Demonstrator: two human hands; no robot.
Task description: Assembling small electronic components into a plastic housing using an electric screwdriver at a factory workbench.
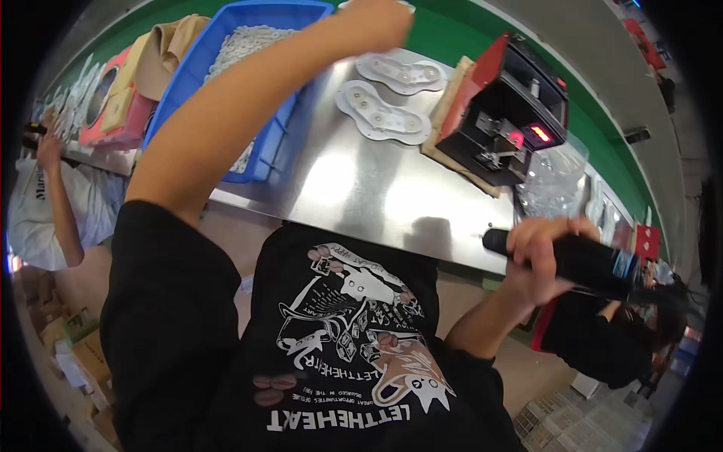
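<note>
In the head view, at right of centre, the right hand [538, 260] is wrapped firmly around a black electric screwdriver [595, 264], a smooth, hard-looking cylinder lying nearly level, its narrow bit toward the middle of the frame; its cable end blurs off toward the right rim. Up at the top edge, the left hand [380, 26] has its fingers bent inward; a bit of something white shows beside it, but the hand's own back and the frame's edge hide the grip, so I can't tell what, if anything, it pinches.

Just below that hand, at upper centre, lie two glossy white lobed plates [384, 113], waisted like little soles and dotted with round metallic fittings. They sit on a brushed, glare-streaked steel tabletop [331, 184]. Right of them stands a boxy black-and-red screw feeder [508, 113] with a glowing red display, set on a rough tan board [459, 162]; a crinkled clear bag [553, 184] slumps next to it, contents unreadable.

At upper left, a ribbed blue plastic bin [275, 154] holds a heap of small pale pieces [245, 45], partly covered by the bare left forearm. Cartons [90, 361] at lower left fade into the dark fisheye rim.
</note>
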